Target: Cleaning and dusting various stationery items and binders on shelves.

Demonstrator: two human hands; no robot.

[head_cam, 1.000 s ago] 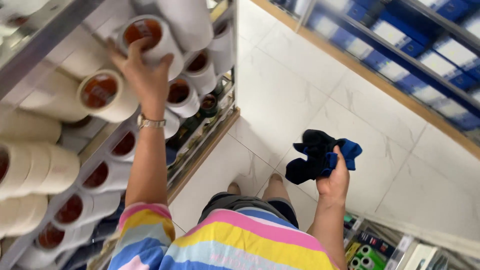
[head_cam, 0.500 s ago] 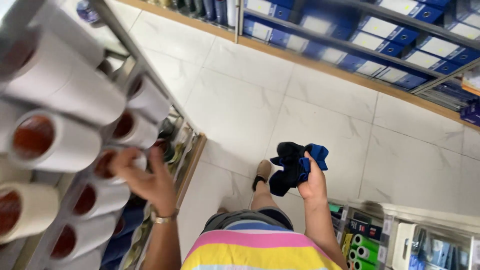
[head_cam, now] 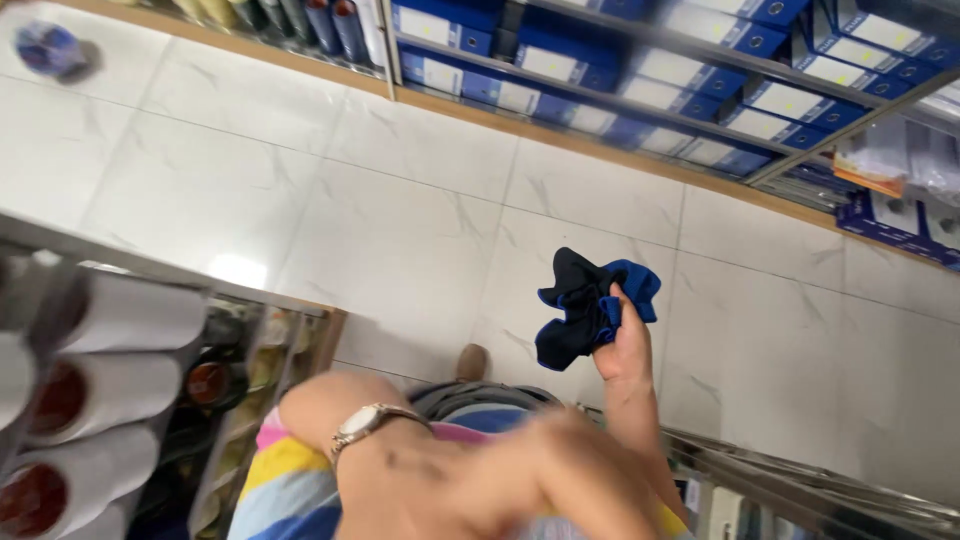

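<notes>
The right hand (head_cam: pixel 625 345) is closed in a grip on a bunched dark blue and black cloth (head_cam: pixel 585 305), held above the pale tiled floor (head_cam: pixel 420 220). Nearer than the cloth, the left arm crosses low and blurred, a wristwatch (head_cam: pixel 365 422) on it; its hand cannot be made out. Left of the cloth, white paper rolls (head_cam: pixel 120 350) lie on a shelf.

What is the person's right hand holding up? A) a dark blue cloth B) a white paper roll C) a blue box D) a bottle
A: the right hand grips a bunched dark blue cloth above the pale tiled floor, while the white rolls sit untouched on the rack.
</notes>
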